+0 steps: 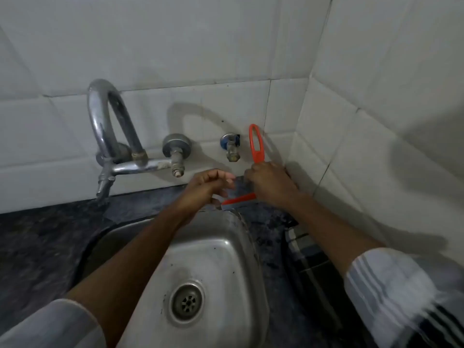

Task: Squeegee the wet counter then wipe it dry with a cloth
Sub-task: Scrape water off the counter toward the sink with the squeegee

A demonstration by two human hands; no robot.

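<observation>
a steel sink (216, 247) sits in the dark table (37, 247) under a tiled wall (175, 46) and a tap (105, 126). both arms reach over the basin to the back corner. the right hand (271, 184) is curled round an orange squeegee (254, 144), handle loop upright, blade on the table by the sink's rim. the left hand (208, 187) hovers beside it, fingers loosely curled, holding nothing.

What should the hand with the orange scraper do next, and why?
Probably pull the orange squeegee toward the sink. The right hand grips its handle, with the blade down on the dark counter by the back wall, so a short drag would likely push water over the rim.
</observation>
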